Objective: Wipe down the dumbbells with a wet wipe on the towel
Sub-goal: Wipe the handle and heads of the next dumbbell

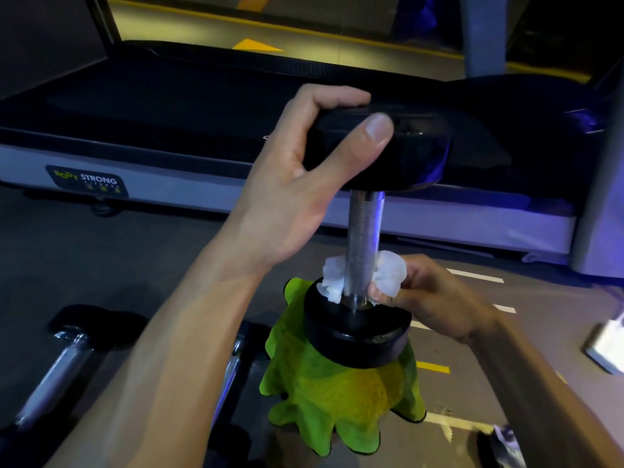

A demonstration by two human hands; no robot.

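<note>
A grey-framed treadmill (189, 153) with a black belt and a "STRONG" label lies across the dark floor (101, 251) marked with white and yellow lines. A white flat object (606, 346) sits at the floor's right edge.

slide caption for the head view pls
Left hand steadies an upright dumbbell on a green towel; right hand wraps a wet wipe round its handle.

A dark gym floor (141, 251) with white and yellow painted marks carries a rumpled green towel (337, 400), two dumbbells (57, 369) lying just left of it, and a treadmill (202, 184) behind.
</note>
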